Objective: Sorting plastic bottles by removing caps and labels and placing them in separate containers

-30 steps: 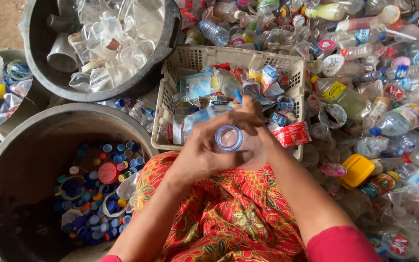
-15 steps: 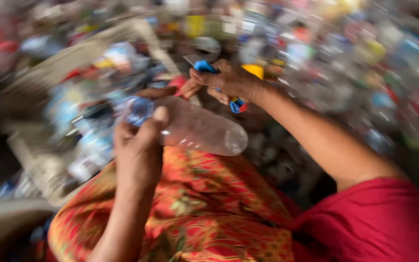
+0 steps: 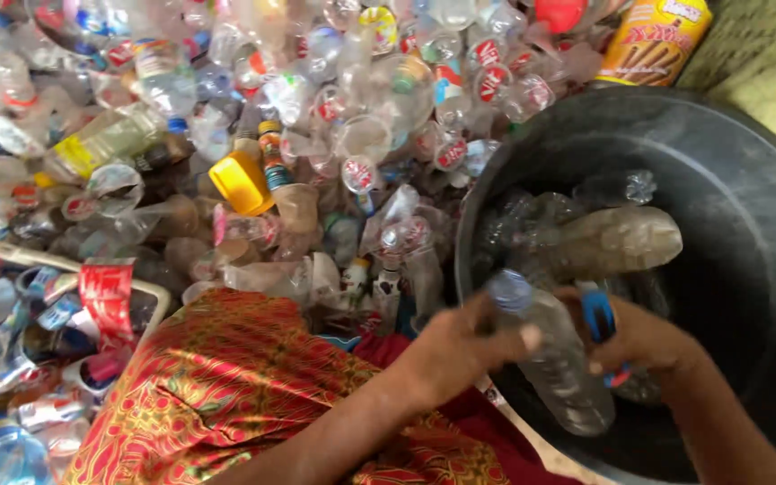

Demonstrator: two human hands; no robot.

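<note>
The left hand is clamped around the neck end of a clear plastic bottle, fingers wrapped just below its pale blue cap. The right hand is closed on a small blue-handled tool, held against the bottle's side. The bottle hangs tilted, cap up and to the left, base down inside the rim of a large black tub that already holds a few other clear bottles.

Judging by its look, the bottle is empty and very light, thin-walled and easy to dent, so a hard squeeze at mid-body would buckle it. The neck and shoulder are the stiffest parts and give the surest hold; the smooth wall is likely slippery.

Out past the tub lies a heap of mixed plastic bottles and cups, with a yellow lid among them, and a patterned red-orange cloth covers the person's lap
</note>
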